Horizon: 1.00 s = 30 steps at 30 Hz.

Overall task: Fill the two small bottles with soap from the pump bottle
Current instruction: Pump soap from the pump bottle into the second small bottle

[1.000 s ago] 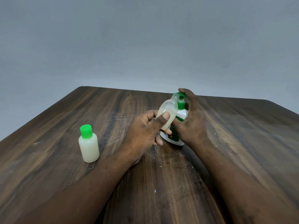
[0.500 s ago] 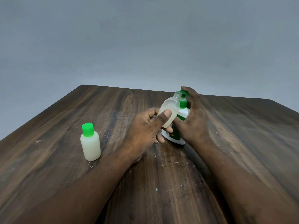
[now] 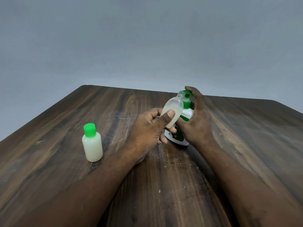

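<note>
My left hand (image 3: pixel 148 130) holds an uncapped small clear bottle (image 3: pixel 173 110), tilted so its open mouth sits under the green nozzle of the pump bottle (image 3: pixel 183 123). Pale soap fills the lower part of that small bottle. My right hand (image 3: pixel 196 118) wraps the white pump bottle from the right, with fingers over its green pump head. The pump bottle stands on the wooden table (image 3: pixel 164 185), mostly hidden by both hands. A second small bottle (image 3: pixel 92 144), full of pale soap and closed with a green cap, stands upright to the left.
The dark wooden table has its far edge just behind the pump bottle and a plain grey wall beyond. Bare tabletop lies to the right of my right arm and in front of my hands.
The pump head has risen a little under my right fingers. The small bottle stays held at the nozzle; the capped bottle has not moved.
</note>
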Tool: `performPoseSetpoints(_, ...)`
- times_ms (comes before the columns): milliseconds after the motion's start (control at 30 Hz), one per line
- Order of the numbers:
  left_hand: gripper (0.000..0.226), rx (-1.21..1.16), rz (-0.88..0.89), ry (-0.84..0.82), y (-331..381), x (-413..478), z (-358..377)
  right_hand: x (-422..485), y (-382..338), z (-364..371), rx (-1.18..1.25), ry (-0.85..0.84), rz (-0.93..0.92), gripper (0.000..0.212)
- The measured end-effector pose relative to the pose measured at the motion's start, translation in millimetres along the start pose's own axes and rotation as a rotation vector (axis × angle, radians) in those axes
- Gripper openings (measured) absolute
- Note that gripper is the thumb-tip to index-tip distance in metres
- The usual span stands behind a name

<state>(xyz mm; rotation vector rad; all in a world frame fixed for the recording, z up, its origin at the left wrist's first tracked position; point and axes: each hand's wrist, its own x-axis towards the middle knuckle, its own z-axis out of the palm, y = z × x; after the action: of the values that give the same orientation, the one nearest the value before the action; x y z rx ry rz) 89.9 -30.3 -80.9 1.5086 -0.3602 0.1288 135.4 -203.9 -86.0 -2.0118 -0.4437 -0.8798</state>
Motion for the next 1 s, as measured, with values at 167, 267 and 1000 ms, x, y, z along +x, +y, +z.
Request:
performPoseSetpoints(167,0.042,0.010,-0.006,-0.003,-1.0,-2.2,-1.5,0.0,1.7,0.7,0.003,0.009,-0.004,0.076)
performPoseSetpoints(267,0.041,0.007,0.003,-0.001,0.4,-1.3,-1.6,0.0,3.6,1.2,-0.013,0.008,-0.019,0.083)
performPoseSetpoints(1000,0.038,-0.015,0.001,0.000,2.9,-1.8,1.2,-0.2,0.2,-0.7,-0.010,-0.009,-0.013,0.090)
